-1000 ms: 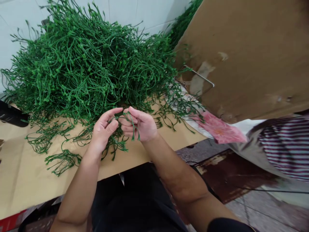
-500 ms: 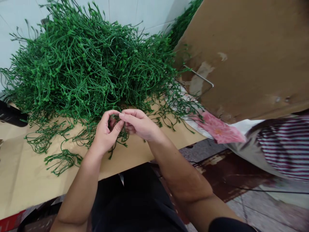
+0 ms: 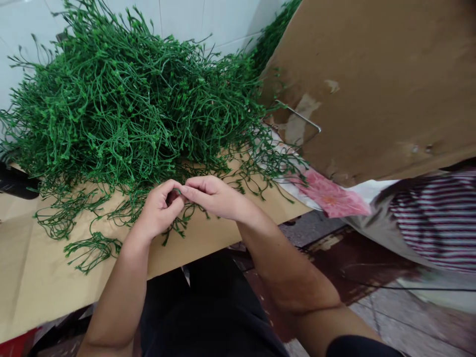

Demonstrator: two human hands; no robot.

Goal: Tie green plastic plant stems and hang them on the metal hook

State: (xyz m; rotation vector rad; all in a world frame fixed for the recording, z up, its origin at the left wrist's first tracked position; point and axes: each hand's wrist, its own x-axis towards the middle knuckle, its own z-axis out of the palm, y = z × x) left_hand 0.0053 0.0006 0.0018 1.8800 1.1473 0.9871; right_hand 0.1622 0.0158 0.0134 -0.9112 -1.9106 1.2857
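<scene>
A large heap of thin green plastic stems (image 3: 122,109) lies on a tan cardboard surface (image 3: 48,287). In front of the heap, my left hand (image 3: 159,208) is closed, thumb and fingers pinched together. My right hand (image 3: 211,196) meets it fingertip to fingertip, also in a pinch. A bit of green shows between the fingertips, and green stems hang below the hands. How each hand shares the hold is hard to see. A small loose bunch of stems (image 3: 94,250) rests on the cardboard left of my forearm.
A large brown cardboard sheet (image 3: 372,89) with a metal wire handle (image 3: 301,116) stands at the right. Beneath it are a pink floral cloth (image 3: 334,196) and striped fabric (image 3: 439,218). A black cylindrical object (image 3: 17,182) lies at the left edge.
Both hands have moved slightly down in the view, and their fingers have closed nearer together. The whole scene has shifted a little to the left.
</scene>
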